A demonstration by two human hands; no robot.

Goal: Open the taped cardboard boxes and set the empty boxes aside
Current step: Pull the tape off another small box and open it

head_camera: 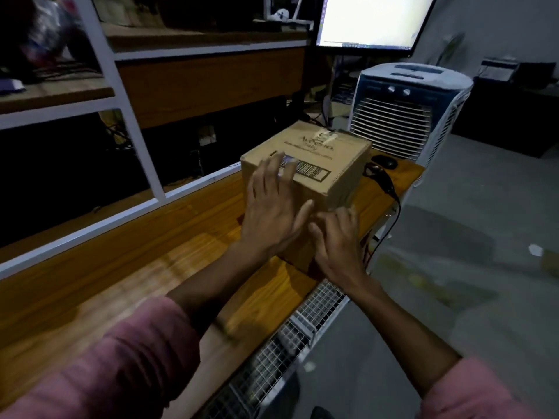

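Item: box [314,164], brown cardboard, closed, on the desk [127,267] near its far right end.

I see a printed barcode panel and blurred lettering on top; tape at the far edge; my left hand [272,213] spread flat on the top; my right hand [338,246] with fingers curled against the near corner; whether it pinches anything I cannot tell.
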